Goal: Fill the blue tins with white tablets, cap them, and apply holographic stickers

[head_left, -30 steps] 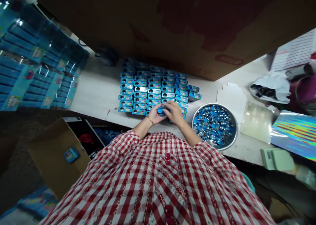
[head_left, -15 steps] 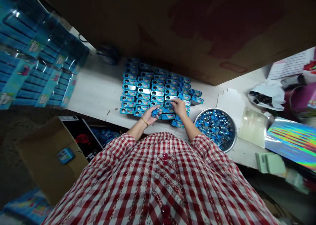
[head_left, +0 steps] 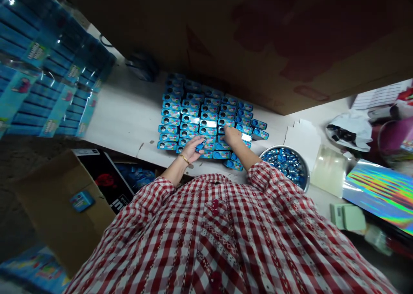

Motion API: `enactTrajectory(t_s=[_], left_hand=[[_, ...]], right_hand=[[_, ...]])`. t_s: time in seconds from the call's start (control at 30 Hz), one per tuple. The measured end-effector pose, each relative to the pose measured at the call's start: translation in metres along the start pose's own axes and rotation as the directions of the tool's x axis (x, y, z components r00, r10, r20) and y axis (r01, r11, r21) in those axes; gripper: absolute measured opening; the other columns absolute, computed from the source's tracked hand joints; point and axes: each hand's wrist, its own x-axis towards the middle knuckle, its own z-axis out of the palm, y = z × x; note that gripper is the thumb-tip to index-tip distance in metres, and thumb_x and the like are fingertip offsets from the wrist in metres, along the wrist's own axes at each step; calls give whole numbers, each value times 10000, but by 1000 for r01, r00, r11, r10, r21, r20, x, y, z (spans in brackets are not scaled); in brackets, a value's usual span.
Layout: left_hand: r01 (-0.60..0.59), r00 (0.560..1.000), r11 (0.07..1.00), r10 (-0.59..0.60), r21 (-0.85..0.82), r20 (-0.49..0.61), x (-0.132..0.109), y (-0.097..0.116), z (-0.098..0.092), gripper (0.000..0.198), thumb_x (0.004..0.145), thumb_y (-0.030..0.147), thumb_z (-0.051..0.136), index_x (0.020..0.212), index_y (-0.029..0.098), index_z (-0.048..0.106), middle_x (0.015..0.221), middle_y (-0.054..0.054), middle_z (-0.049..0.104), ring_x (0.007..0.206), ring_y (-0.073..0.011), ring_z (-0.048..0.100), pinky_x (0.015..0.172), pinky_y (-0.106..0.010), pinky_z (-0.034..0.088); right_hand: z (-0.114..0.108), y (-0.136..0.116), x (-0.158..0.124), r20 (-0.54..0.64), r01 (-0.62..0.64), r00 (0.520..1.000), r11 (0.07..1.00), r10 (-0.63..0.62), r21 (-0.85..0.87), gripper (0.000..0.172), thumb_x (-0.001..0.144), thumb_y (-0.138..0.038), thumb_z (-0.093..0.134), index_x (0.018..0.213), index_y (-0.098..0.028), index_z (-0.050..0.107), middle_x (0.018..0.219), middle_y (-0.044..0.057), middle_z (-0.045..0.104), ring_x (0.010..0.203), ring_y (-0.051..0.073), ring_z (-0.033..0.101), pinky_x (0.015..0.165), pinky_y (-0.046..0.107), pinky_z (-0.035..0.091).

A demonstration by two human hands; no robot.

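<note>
right grip: fingertips hidden | left grip: blue caps, count unclear

Underside of right grip hidden; carton cropped (picture's top).

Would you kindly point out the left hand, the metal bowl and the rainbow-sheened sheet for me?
Left hand (head_left: 192, 151): head view, on the middle of the hand.
Metal bowl (head_left: 307, 177): head view, on its right rim.
Rainbow-sheened sheet (head_left: 380, 195): head view, near its middle.
</note>
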Motion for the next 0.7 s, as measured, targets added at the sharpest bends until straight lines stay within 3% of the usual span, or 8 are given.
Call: enactTrajectory(t_s=[0.07,0.17,0.23,0.27,0.33,0.47,0.57,0.7], left_hand=[[14,1000,1000,-14,2,5,3,-1,1,238,682,192,706,882,142,587,750,-34,618,574,-72,562,390,-122,298],[25,999,999,-23,48,-40,6,-5,6,255,680,268,739,842,141,589,673,-6,581,530,-63,535,367,-120,269],[31,996,995,-23,93,-85,7,-8,11,265,683,314,744,802,140,583,623,5,556,502,-64,521,357,-125,260],[37,995,993,-27,110,-96,8,-8,13,270,686,330,741,784,137,581,609,5,549,492,-64,516,354,-128,259],[52,995,992,-42,118,-85,8,-9,15,256,698,324,733,776,127,589,614,-1,556,487,-61,517,355,-129,268],[66,995,998,-64,25,-77,7,-5,10,135,723,167,689,824,110,621,713,-33,618,580,-73,595,406,-118,351],[69,991,997,-74,-45,-113,6,-1,5,144,730,86,632,872,109,629,791,-63,658,661,-96,640,475,-132,431],[65,990,994,-75,-87,-117,3,3,4,183,758,56,561,919,108,629,823,-76,681,752,-122,664,593,-175,513]], right_hand=[[5,1,-13,-99,193,979,968,-179,162,306,795,-272,638,1089,-189,609,1076,101,637,1013,231,597,833,356,470],[15,-7,-28,-294,562,826,735,-481,379,199,810,-240,607,996,-195,659,1045,71,633,967,179,590,832,306,467],[21,-12,-31,-363,641,768,630,-528,438,153,807,-217,593,926,-178,681,943,64,644,901,170,591,811,297,469],[22,-14,-31,-372,629,777,626,-508,461,142,815,-210,573,891,-173,686,895,57,646,868,166,592,799,294,470],[21,-12,-25,-359,532,845,685,-396,498,165,835,-203,526,858,-171,686,859,45,648,838,158,598,788,286,471],[7,-1,-5,-275,178,959,908,-73,379,180,837,-204,517,945,-174,659,937,55,670,919,181,611,826,293,459],[-5,-1,13,-145,-24,988,988,46,153,267,803,-205,582,1064,-153,612,1010,121,667,980,233,616,824,312,464],[-14,-9,34,-15,-89,996,995,88,-34,425,771,-222,640,1177,-129,554,1132,196,619,1048,270,606,841,335,478]])
